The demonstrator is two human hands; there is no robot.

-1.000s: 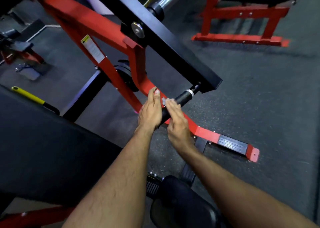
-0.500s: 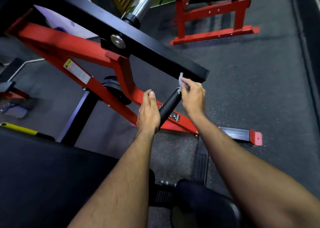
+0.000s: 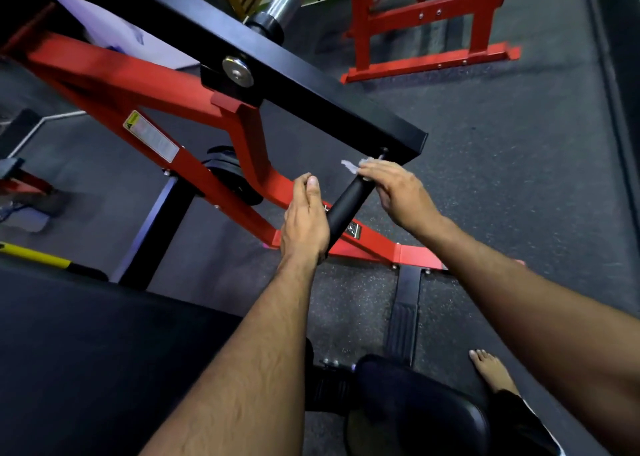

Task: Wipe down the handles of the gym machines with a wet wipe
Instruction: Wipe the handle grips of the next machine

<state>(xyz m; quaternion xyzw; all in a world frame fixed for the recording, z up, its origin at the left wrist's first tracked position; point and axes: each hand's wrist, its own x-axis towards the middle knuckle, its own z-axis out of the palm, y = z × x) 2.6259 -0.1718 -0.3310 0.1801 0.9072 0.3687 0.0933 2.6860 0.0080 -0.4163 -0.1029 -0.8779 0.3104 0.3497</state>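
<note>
Your left hand (image 3: 304, 220) grips the handle (image 3: 348, 202) at its near end. The handle runs away up-right to your right hand (image 3: 398, 192), which pinches the wet wipe (image 3: 351, 166) at the far end.

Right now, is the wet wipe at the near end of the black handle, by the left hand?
No, the wet wipe is under the right hand at the far end of the black handle.

Both forearms reach forward; left hand (image 3: 304, 218) curls, thumb up; right hand (image 3: 398, 192) lies palm-down, fingers pinching.
</note>
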